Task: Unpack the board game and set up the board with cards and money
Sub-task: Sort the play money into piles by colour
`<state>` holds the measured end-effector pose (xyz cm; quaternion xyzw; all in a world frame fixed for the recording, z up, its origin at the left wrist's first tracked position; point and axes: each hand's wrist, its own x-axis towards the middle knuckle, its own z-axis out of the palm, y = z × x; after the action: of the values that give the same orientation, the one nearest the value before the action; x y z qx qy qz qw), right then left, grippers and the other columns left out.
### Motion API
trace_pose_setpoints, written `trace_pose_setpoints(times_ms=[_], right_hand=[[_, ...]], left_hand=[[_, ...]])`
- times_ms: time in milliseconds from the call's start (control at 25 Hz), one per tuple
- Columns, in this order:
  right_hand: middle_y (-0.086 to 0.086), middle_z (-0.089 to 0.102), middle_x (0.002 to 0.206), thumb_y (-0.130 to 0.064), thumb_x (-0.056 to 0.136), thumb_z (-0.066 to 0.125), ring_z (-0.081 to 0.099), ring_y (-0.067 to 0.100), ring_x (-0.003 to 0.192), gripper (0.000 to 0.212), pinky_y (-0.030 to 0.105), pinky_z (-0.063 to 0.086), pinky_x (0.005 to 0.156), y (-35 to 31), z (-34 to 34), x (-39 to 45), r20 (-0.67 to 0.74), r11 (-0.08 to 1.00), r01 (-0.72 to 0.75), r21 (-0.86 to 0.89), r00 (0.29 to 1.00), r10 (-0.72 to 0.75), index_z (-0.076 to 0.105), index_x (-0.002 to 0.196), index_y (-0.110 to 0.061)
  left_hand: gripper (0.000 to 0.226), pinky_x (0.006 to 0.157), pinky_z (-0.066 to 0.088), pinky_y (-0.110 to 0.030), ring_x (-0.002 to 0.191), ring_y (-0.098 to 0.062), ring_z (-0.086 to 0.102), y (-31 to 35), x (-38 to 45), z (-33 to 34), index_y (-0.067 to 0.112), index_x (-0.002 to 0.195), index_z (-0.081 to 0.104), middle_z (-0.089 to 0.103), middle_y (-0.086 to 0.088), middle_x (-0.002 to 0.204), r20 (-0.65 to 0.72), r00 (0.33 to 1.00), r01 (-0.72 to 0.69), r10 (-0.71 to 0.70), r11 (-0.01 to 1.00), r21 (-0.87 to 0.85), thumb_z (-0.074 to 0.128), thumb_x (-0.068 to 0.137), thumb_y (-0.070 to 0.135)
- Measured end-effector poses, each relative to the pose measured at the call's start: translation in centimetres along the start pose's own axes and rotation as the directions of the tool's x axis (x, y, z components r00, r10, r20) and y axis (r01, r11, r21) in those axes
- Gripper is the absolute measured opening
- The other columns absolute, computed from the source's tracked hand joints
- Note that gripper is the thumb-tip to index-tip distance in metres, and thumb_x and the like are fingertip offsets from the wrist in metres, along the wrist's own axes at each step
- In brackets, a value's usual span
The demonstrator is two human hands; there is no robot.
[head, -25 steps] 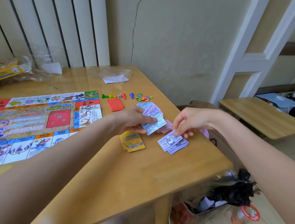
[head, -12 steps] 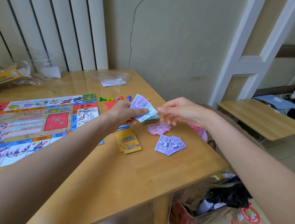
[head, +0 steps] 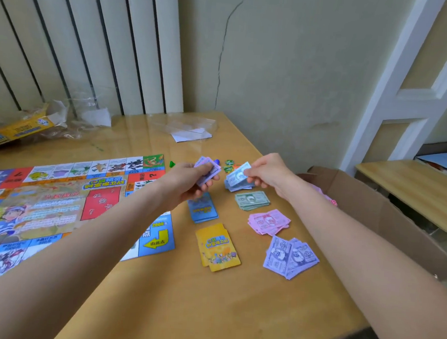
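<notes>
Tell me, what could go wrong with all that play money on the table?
The purple notes lie loose near the table edge, so the right arm could brush them off. The left hand grips a fanned stack of notes that might slip. The blue note in the right hand could land on the wrong pile.

A cracked beige wall backs white vertical slats; a second wooden table stands right.

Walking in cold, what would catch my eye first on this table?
Probably the colourful game board spread over the table's left side. Next, the two hands above the middle: the left hand holds a stack of play notes, and the right hand pinches a blue note. Nearer lie sorted piles: green notes, pink notes, purple notes, beside yellow cards.
</notes>
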<state>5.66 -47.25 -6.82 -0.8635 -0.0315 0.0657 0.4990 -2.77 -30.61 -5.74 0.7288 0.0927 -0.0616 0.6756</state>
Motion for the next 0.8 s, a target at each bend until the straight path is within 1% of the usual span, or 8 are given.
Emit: trace_pose_setpoints(times_ms=[120,200,280,400,480,600,720,800], right_hand=[[0.012,0.064,0.080,-0.009,0.079,0.068,0.062,0.021,0.070,0.008,0.027,0.053,0.062,0.3,1.1,1.2,0.000,0.926,-0.018,-0.377,1.000,0.019,0.062,0.080,-0.003],[0.012,0.062,0.102,-0.013,0.077,0.069,0.060,0.026,0.097,0.025,0.031,0.051,0.082,0.2,1.2,1.4,-0.058,0.860,-0.004,-0.510,0.998,-0.030,0.063,0.099,-0.002],[0.005,0.058,0.098,-0.018,0.078,0.071,0.058,0.022,0.090,0.022,0.026,0.046,0.074,-0.5,0.7,1.0,-0.094,0.916,0.049,-0.397,0.991,-0.094,0.060,0.095,-0.010],[-0.002,0.054,0.065,-0.026,0.083,0.068,0.047,0.011,0.056,0.018,0.018,0.037,0.048,-1.9,0.1,-0.5,0.095,0.986,0.162,-0.034,0.983,-0.158,0.061,0.078,-0.010],[0.000,0.055,0.059,-0.026,0.082,0.070,0.046,0.008,0.047,0.023,0.016,0.035,0.041,-2.2,-0.2,-1.8,0.224,0.978,0.206,-0.037,0.955,-0.193,0.064,0.076,-0.004],[0.001,0.054,0.049,-0.011,0.079,0.072,0.044,0.004,0.039,0.015,0.016,0.036,0.041,-1.9,-0.4,-2.5,0.254,0.968,0.249,-0.010,0.937,-0.239,0.061,0.069,-0.007],[0.006,0.055,0.058,0.000,0.080,0.068,0.046,0.010,0.046,0.014,0.015,0.039,0.043,-1.5,-1.0,-3.0,0.299,0.978,0.192,0.078,0.932,-0.206,0.059,0.076,-0.010],[0.006,0.056,0.063,0.004,0.081,0.065,0.045,0.011,0.049,0.016,0.015,0.039,0.044,-1.1,-2.2,-3.7,0.432,0.988,0.130,0.078,0.889,-0.151,0.058,0.084,-0.010]], left_hand=[[0.043,0.032,0.028,-0.013,0.034,-0.005,0.039,-0.3,1.2,-0.1,0.008,0.076,0.059,0.048,0.003,0.046,0.017,0.998,0.055,-0.054,0.995,-0.080,0.034,0.100,0.034],[0.037,0.034,0.030,-0.013,0.035,-0.006,0.041,-0.2,1.6,0.0,0.009,0.077,0.059,0.050,0.002,0.046,0.031,0.996,0.083,-0.081,0.992,-0.099,0.036,0.099,0.026],[0.028,0.038,0.040,-0.013,0.040,-0.003,0.049,-0.4,1.7,0.1,0.011,0.080,0.061,0.058,0.005,0.050,0.059,0.997,0.057,-0.056,0.998,-0.014,0.041,0.098,0.018],[0.018,0.048,0.048,-0.011,0.049,0.002,0.059,-0.6,1.5,0.3,0.014,0.084,0.062,0.066,0.009,0.055,0.096,0.995,-0.007,0.001,0.998,0.067,0.049,0.096,0.016],[0.012,0.050,0.051,-0.011,0.053,0.002,0.063,-0.6,1.3,0.5,0.014,0.086,0.064,0.068,0.008,0.057,0.100,0.995,-0.026,0.019,0.998,0.063,0.054,0.093,0.015],[0.010,0.052,0.052,-0.012,0.055,-0.001,0.066,-0.2,0.7,0.7,0.011,0.088,0.065,0.069,0.004,0.059,0.106,0.994,-0.031,0.027,0.999,0.032,0.057,0.091,0.017],[0.019,0.053,0.055,-0.015,0.058,-0.005,0.068,0.1,-0.3,0.8,0.010,0.082,0.065,0.071,-0.003,0.063,0.157,0.988,0.013,-0.010,1.000,-0.019,0.052,0.094,0.016],[0.018,0.053,0.055,-0.015,0.056,-0.004,0.067,0.3,-1.1,1.1,0.010,0.078,0.064,0.070,0.000,0.062,0.187,0.982,0.021,-0.022,1.000,0.009,0.053,0.093,0.009]])
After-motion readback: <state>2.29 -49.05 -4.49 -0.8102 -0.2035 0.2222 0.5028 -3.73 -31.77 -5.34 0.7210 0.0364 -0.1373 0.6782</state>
